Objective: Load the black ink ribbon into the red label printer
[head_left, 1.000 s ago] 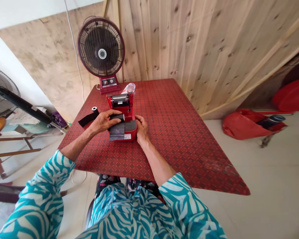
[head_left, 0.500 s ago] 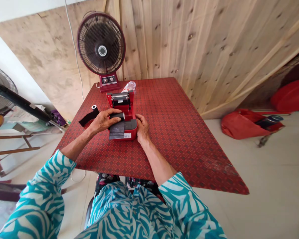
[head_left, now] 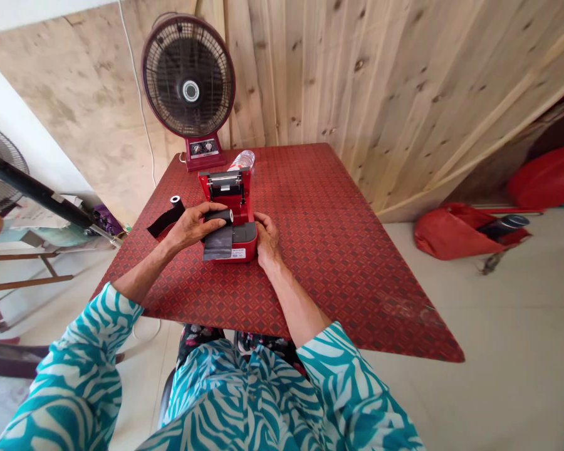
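On the table stands a small red label printer [head_left: 245, 249], its lid [head_left: 224, 183] raised at the back. My left hand [head_left: 191, 225] grips a black ribbon roll [head_left: 224, 217] with a pale core between thumb and fingers, over the printer's open bay. From this roll a loose black strip [head_left: 217, 243] hangs over the printer's front left. Against the right side of the printer, my right hand [head_left: 267, 240] is closed with curled fingers. A second black roll [head_left: 177, 202], with a length of its strip unwound, sits left of the printer, partly behind my left hand.
A patterned red cloth covers the table [head_left: 338, 263]. Behind the printer lie a clear plastic bottle [head_left: 242, 161] and a dark red fan [head_left: 190, 94]. The wooden wall [head_left: 319, 69] borders the far side. On the floor at right is a red bag [head_left: 444, 232]; a wooden chair [head_left: 23, 275] stands left.
The whole view has shifted slightly, so things sit a little further left and up. Both hands keep their places on the roll and the printer.
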A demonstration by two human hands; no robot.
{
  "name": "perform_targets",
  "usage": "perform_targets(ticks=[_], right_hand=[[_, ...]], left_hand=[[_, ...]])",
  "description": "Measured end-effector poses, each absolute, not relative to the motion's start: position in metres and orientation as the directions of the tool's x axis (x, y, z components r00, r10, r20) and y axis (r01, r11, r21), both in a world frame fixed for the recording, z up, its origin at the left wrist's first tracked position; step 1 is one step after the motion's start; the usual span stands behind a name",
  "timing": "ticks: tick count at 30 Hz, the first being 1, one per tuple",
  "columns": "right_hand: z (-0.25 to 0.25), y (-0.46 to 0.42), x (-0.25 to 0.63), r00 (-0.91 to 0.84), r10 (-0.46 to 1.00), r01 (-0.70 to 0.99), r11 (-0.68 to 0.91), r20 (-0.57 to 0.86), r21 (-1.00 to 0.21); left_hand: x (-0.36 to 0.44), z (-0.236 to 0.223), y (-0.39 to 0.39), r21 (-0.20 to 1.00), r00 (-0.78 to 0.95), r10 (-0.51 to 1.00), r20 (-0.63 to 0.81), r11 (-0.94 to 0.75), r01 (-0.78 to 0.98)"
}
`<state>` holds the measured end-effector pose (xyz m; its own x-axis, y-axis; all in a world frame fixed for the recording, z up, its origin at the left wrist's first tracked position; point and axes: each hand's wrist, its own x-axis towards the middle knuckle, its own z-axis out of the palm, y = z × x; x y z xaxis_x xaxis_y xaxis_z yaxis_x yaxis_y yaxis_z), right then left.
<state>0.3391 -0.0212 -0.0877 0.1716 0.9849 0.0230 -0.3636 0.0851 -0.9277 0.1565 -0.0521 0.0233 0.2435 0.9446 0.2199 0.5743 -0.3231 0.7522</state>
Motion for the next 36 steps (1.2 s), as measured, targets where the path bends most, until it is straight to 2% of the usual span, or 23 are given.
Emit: perform_targets(ticks=[24, 36], right_hand=[[-0.0902, -0.0181, 0.3396, 0.144, 0.989, -0.367, 0.084, 0.033, -0.926], [-0.0909, -0.0163, 0.3407, 0.154, 0.988, -0.369, 0.076, 0.020, -0.926]], left_hand=[[0.1558, 0.0186, -0.0523, 0.802, 0.209, 0.957, 0.202, -0.284, 0.526], [0.1567, 0.0180, -0.0538, 0.782, 0.205, 0.951, 0.232, -0.308, 0.543]])
